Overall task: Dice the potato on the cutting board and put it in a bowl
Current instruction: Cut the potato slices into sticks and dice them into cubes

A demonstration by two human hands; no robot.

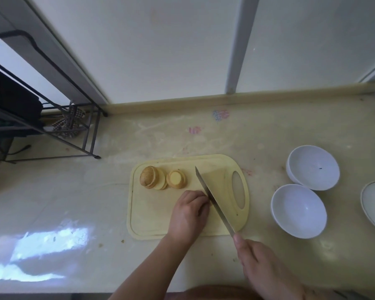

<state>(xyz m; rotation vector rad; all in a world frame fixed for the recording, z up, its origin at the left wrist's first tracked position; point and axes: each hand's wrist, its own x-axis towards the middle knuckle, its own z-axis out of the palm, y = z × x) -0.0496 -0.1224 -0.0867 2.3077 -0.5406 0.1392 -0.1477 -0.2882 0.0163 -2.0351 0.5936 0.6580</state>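
Your left hand [187,210] curled over something hidden, mid-frame on pale yellow plastic cutting board [182,221]. Steel knife [212,198], gripped by right hand [260,265], touches its right side. Brown-skinned sliced potato [153,177] lies upper left of left hand.

Potato slices [160,177] lie on the cutting board [147,221], with 2 bowls [299,211] to its right.

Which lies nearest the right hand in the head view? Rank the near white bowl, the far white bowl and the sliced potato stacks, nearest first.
From the right hand:
1. Near white bowl, on the counter just right of the cutting board.
2. Far white bowl, behind the first, farther back on the right.
3. Sliced potato stacks, at the board's far-left end.
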